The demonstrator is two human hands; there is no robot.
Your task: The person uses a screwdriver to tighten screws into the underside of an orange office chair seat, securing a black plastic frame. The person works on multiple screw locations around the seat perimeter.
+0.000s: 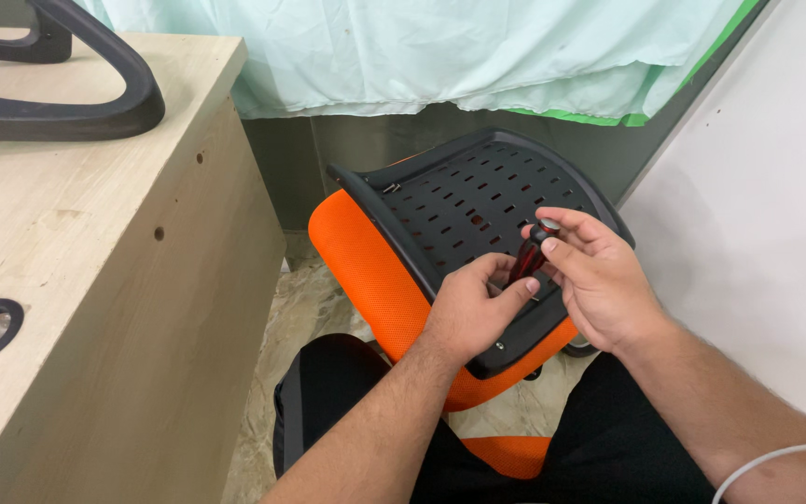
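Red-handled screwdriver (526, 261) stands at the seat's (478, 201) near edge; my right hand (599, 280) grips its handle, my left hand (473, 313) pinches the shaft. Tilting could make the tip slip.

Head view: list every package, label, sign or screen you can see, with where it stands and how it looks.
None in view: no package, label, sign or screen.
What shows instead: an orange chair seat with its black slotted underside facing up, a red-and-black screwdriver held by the left hand and right hand, and a pale wooden desk.
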